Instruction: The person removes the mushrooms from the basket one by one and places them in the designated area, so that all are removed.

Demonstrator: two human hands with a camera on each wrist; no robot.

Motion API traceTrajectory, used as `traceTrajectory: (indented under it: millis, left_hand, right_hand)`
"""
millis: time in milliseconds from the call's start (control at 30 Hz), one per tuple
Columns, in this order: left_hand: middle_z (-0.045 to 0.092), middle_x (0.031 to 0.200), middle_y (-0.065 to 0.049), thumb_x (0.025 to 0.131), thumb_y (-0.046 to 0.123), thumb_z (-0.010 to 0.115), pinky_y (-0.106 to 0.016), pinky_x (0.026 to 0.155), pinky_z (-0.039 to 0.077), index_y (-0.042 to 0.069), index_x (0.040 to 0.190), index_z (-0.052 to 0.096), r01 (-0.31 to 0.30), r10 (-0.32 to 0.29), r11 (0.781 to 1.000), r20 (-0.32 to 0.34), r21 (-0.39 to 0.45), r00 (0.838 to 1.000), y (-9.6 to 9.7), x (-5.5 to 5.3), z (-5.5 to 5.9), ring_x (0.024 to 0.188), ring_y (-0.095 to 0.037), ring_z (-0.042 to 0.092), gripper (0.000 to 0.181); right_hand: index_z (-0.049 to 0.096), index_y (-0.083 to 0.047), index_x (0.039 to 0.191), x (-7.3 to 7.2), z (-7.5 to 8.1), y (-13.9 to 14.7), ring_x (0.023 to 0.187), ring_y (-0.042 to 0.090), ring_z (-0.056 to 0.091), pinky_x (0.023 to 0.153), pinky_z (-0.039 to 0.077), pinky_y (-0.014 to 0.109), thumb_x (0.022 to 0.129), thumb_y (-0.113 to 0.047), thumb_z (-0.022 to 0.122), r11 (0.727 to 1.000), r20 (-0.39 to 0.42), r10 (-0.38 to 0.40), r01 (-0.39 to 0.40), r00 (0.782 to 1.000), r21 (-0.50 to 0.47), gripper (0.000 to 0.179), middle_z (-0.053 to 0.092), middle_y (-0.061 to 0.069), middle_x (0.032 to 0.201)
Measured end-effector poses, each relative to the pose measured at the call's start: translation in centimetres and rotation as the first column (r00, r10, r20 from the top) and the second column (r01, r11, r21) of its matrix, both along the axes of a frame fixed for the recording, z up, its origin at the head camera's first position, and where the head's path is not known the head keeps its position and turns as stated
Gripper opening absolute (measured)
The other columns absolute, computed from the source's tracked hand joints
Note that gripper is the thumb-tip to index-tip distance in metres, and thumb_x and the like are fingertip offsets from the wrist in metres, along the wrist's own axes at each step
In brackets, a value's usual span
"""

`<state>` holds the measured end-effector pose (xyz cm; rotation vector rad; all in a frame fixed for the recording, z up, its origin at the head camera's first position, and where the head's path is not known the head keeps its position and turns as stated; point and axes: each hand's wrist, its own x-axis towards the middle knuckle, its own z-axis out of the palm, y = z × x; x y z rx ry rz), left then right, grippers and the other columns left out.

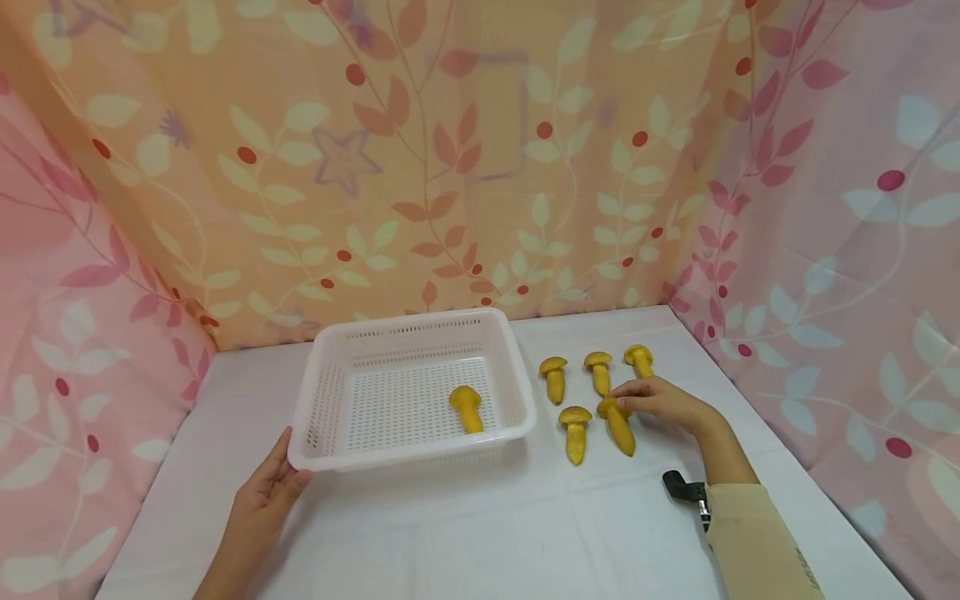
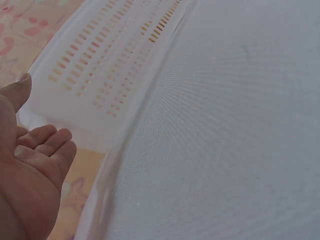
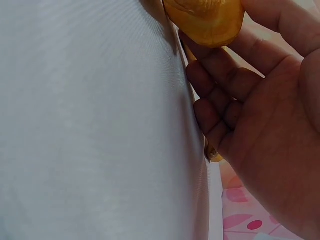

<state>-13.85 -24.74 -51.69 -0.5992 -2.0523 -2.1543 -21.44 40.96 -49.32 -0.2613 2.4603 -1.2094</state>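
Note:
A white plastic basket with slotted walls stands left of centre, with one yellow mushroom inside. My left hand grips its front left corner, thumb and fingers about the rim; in the left wrist view the left hand is beside the slotted wall. To the right, my right hand pinches the cap of a yellow mushroom whose stem points toward me. Close up in the right wrist view, the mushroom cap sits between thumb and fingers of the right hand; the other fingers are curled.
Several more yellow mushrooms lie on the white cloth: one nearest the basket, one in front of it, others behind my right hand. A black device is at the right wrist. Patterned curtains enclose the table.

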Motion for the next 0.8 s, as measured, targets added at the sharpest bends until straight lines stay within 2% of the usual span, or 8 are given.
traceTrajectory:
  millis: [167,367,600,800]
  left_hand:
    - [0.047,0.154,0.013,0.098,-0.018,0.052,-0.016,0.103,0.048,-0.006,0.159,0.02,-0.01,0.01,1.0,0.008,0.008,1.0,0.05,-0.07,-0.03,0.135,0.003,0.05,0.07]
    - [0.046,0.155,0.012,0.101,-0.01,0.054,-0.017,0.103,0.05,-0.002,0.161,0.021,-0.033,0.035,0.999,0.044,-0.032,0.998,-0.07,-0.12,-0.26,0.136,0.003,0.049,0.069]
    - [0.045,0.156,0.011,0.101,-0.007,0.056,-0.017,0.103,0.05,-0.002,0.161,0.02,-0.035,0.037,0.999,0.058,-0.029,0.998,-0.09,-0.14,-0.23,0.136,0.003,0.049,0.07]
    - [0.045,0.156,0.009,0.1,-0.015,0.052,-0.016,0.104,0.049,-0.005,0.16,0.019,-0.009,0.009,1.0,0.04,0.014,0.999,0.02,-0.16,-0.24,0.137,0.002,0.049,0.07]
  right_hand:
    - [0.071,-0.01,0.13,-0.05,-0.1,-0.1,0.111,0.021,0.06,0.107,0.046,0.041,0.103,-0.035,0.063,1.0,0.022,-0.019,0.018,1.0,0.018,0.037,0.072,0.005,0.124]
    - [0.072,-0.015,0.128,-0.07,-0.17,0.08,0.114,0.024,0.059,0.112,0.043,0.051,0.103,-0.037,0.063,0.999,0.034,-0.036,0.036,0.999,0.019,0.035,0.072,0.003,0.124]
    - [0.072,-0.013,0.129,-0.13,-0.03,0.27,0.113,0.022,0.06,0.106,0.047,0.04,0.103,-0.035,0.063,1.0,0.01,-0.022,0.022,1.0,0.013,0.035,0.071,0.005,0.126]
    - [0.071,-0.013,0.129,-0.14,0.2,0.33,0.116,0.021,0.061,0.103,0.049,0.027,0.103,-0.034,0.064,1.0,-0.012,-0.014,0.014,1.0,0.001,0.035,0.072,0.005,0.126]
